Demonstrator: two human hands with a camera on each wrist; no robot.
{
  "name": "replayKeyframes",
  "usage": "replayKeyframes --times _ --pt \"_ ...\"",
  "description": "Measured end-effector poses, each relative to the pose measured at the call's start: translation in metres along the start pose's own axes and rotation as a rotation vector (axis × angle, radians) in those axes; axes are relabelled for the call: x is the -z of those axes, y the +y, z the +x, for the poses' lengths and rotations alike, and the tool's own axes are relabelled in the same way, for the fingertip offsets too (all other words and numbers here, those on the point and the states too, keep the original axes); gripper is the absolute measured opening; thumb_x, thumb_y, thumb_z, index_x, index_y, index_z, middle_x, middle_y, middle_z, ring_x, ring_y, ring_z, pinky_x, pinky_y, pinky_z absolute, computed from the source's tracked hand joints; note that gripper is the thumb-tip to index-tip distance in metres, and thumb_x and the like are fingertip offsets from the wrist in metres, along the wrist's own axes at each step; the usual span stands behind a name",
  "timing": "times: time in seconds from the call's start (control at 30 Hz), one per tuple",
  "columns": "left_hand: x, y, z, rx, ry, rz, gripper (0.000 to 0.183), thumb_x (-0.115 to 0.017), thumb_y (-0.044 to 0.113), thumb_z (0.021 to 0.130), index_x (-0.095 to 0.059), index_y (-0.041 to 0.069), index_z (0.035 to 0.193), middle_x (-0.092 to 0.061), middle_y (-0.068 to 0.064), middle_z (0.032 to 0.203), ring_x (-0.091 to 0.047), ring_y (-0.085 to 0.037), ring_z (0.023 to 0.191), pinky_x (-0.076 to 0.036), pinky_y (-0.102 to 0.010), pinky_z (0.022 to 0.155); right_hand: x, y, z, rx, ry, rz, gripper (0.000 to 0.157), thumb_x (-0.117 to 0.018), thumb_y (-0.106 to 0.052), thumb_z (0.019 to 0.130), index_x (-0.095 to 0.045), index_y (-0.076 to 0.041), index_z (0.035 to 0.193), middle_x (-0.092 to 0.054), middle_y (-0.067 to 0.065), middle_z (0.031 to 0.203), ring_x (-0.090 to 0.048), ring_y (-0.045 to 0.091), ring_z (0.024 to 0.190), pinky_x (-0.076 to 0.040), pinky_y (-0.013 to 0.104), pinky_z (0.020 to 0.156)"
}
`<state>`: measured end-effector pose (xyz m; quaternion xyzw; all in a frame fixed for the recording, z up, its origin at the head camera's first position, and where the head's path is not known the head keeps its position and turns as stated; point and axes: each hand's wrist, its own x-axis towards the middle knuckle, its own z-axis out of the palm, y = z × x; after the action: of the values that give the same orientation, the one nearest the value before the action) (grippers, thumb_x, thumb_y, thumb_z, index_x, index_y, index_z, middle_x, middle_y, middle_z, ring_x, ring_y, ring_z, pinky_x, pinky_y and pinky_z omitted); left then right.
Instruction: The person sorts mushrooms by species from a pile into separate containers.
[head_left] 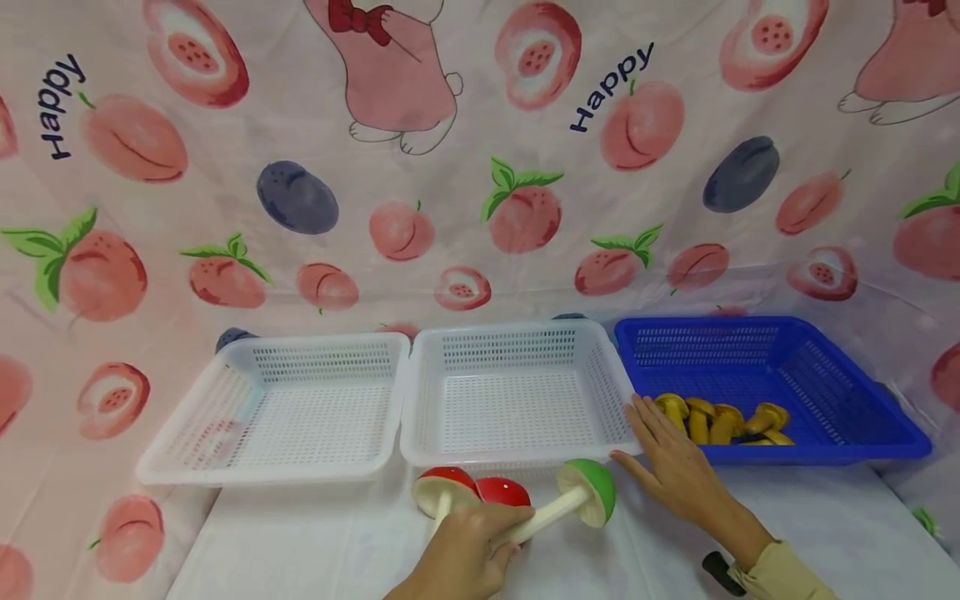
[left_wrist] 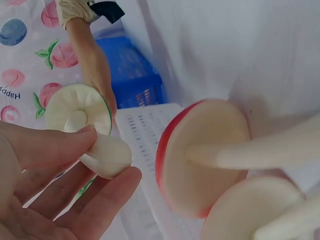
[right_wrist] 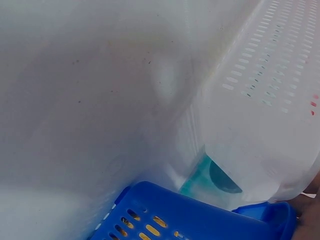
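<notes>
Green-capped mushroom [head_left: 576, 500] lies just in front of the middle white basket [head_left: 510, 459], pinched by its stem in the left hand [head_left: 467, 543], the nearer one; its long axis slants away rightward, cap toward the right hand [head_left: 681, 473], whose fingers lie straight at that basket's right front corner. Left wrist view bares the stem's butt end and two red-capped mushrooms [left_wrist: 202, 160] with long stems, mostly hidden in the head view
</notes>
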<state>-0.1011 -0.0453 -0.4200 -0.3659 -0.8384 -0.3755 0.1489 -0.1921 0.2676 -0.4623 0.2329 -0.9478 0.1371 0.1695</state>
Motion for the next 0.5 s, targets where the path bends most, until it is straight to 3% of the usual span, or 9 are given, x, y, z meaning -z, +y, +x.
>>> replayKeyframes --times 0.23,0.5 --pt "0.015 -0.002 0.014 0.095 -0.053 0.005 0.041 -0.071 -0.012 0.071 -0.072 0.007 0.107 -0.070 0.004 0.099 -0.062 -0.004 0.087 -0.051 -0.017 0.075 0.001 -0.001 -0.001 -0.013 -0.007 -0.020 0.072 -0.055 -0.044 0.093 -0.036 0.006 0.142 -0.028 0.024 0.149 -0.026 0.040 0.137 -0.019 0.047 0.113" --pt "0.029 -0.007 0.026 0.169 -0.080 0.029 0.045 -0.067 -0.013 0.071 -0.073 0.012 0.108 -0.070 0.002 0.098 -0.062 -0.005 0.081 -0.052 -0.019 0.068 0.000 -0.001 -0.001 -0.010 -0.009 -0.011 0.072 -0.056 -0.043 0.093 -0.036 0.006 0.142 -0.028 0.024 0.149 -0.027 0.041 0.136 -0.021 0.049 0.112"
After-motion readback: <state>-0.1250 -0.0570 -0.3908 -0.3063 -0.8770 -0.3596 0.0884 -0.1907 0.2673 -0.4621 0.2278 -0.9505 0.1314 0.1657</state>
